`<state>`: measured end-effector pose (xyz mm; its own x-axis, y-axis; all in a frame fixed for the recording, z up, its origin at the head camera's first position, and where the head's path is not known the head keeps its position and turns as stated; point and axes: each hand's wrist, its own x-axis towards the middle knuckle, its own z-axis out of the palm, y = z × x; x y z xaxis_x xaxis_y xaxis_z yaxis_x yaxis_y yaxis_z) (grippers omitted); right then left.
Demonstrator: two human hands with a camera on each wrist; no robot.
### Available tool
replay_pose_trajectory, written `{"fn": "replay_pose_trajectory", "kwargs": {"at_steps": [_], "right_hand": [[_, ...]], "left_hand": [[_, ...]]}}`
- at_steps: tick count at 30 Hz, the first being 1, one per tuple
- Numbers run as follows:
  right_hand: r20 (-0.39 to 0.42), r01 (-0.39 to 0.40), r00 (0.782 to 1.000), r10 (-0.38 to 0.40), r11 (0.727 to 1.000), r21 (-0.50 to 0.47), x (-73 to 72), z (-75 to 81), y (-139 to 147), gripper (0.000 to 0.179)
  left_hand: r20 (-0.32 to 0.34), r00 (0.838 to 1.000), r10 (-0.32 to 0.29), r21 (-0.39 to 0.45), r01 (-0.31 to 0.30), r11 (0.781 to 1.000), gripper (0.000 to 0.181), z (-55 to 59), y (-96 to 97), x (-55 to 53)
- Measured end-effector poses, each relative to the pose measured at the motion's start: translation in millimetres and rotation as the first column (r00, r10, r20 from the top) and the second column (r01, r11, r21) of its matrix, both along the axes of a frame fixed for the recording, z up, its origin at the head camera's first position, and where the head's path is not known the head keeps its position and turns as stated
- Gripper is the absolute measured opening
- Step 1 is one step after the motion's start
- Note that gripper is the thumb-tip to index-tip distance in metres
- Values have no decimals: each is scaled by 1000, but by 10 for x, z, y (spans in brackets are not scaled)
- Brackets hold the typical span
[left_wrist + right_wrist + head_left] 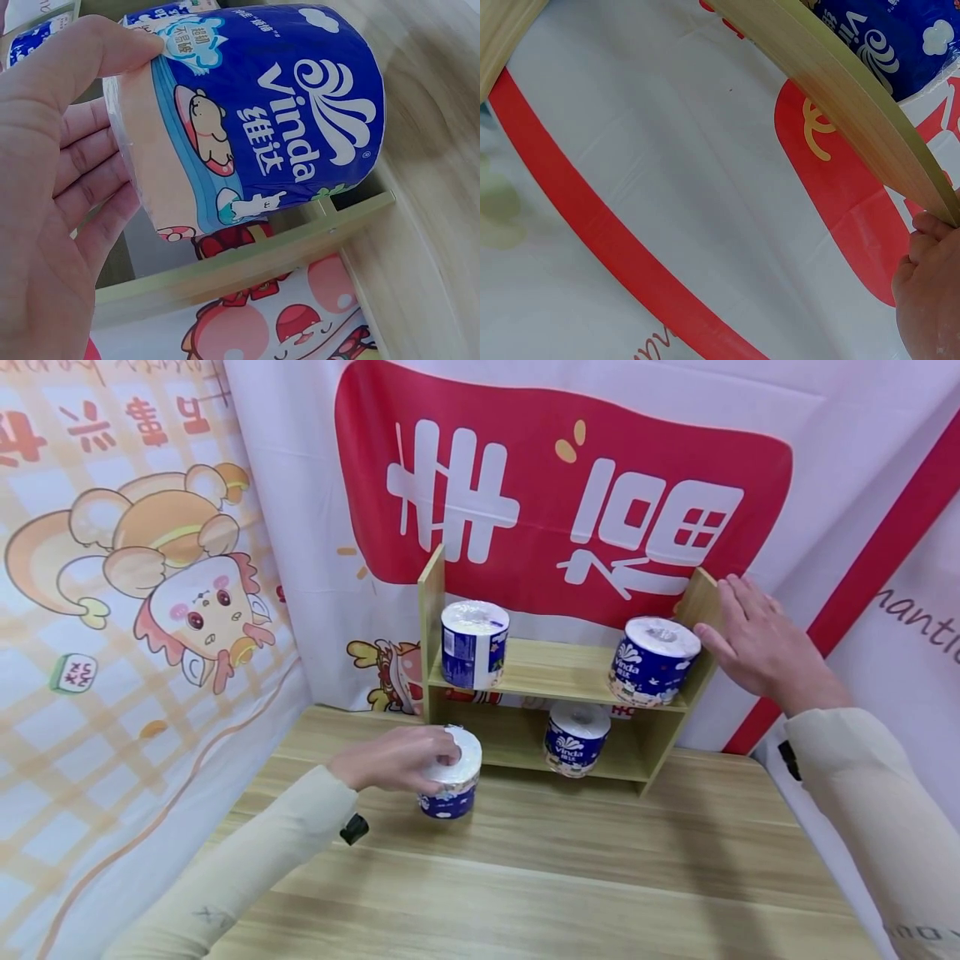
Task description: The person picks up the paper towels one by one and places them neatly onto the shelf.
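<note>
My left hand [401,758] grips a blue-and-white Vinda toilet paper roll [255,120] at its pale end, thumb on one side and fingers on the other. The roll is in front of the lower left of a small wooden shelf [558,670]; whether it touches the table cannot be told. At the shelf's right side panel [862,127], my right hand [768,643] holds the upper end, thumb on the inner side and fingers outside. Two more rolls stand on the upper board, one left [472,647] and one right [651,664]. Another roll [576,739] stands on the lower board.
The shelf stands at the back of a wood-grain table [525,885]. Behind it hangs a white cloth with a red printed sign [540,485]. A checked cartoon cloth [135,635] lines the left side, and another printed cloth [907,610] the right.
</note>
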<state>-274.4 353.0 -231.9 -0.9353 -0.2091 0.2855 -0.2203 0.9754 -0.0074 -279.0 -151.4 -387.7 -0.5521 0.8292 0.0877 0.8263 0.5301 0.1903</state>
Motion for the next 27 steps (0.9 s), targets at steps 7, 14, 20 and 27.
{"fn": "replay_pose_trajectory", "kwargs": {"at_steps": [7,14,20,27], "right_hand": [[5,3,1000,-3,1000,2,-3,-2,8,90],[13,8,1000,-8,1000,3,-11,0,10,90],[13,11,1000,-11,1000,1,-16,0,11,90],[12,18,1000,-18,1000,-11,-24,-8,9,90]], "left_hand": [[12,1000,0,-10,0,1000,24,-7,106,-31],[5,1000,-23,-2,23,1000,25,-27,219,-51],[5,999,-51,5,51,999,25,-26,322,-70],[7,998,-63,30,62,998,23,-49,426,-88]]}}
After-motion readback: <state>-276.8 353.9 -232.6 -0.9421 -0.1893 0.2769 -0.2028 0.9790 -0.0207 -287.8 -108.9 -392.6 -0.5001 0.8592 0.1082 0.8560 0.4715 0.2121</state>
